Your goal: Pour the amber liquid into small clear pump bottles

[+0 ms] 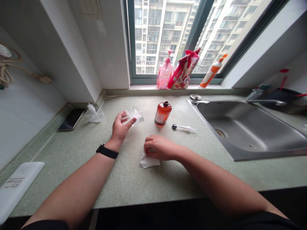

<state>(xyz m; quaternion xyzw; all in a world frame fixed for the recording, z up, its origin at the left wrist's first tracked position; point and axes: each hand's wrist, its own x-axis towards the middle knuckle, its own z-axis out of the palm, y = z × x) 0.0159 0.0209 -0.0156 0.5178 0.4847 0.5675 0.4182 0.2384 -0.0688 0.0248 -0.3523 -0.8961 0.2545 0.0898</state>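
Note:
My left hand (120, 127), with a black watch at the wrist, grips a clear, square-sided plastic container (135, 116) by its left side, above the counter. My right hand (159, 147) is closed, with curled fingers pressed on a small stack of white tissues (150, 162); its fingertips are partly hidden. An amber bottle (163, 113) with a pale label stands uncapped beyond my right hand. To its right lies a pump head (174, 126) with a black cap and a whitish tube.
At the left stand a clear bottle with a white nozzle (96, 114) and a phone (71, 119). A white slab-like object (21, 188) lies front left. The steel sink (230, 153) is at the right. Along the windowsill are a pink pump bottle (165, 75), a red bag (183, 72) and an orange-white bottle (212, 72).

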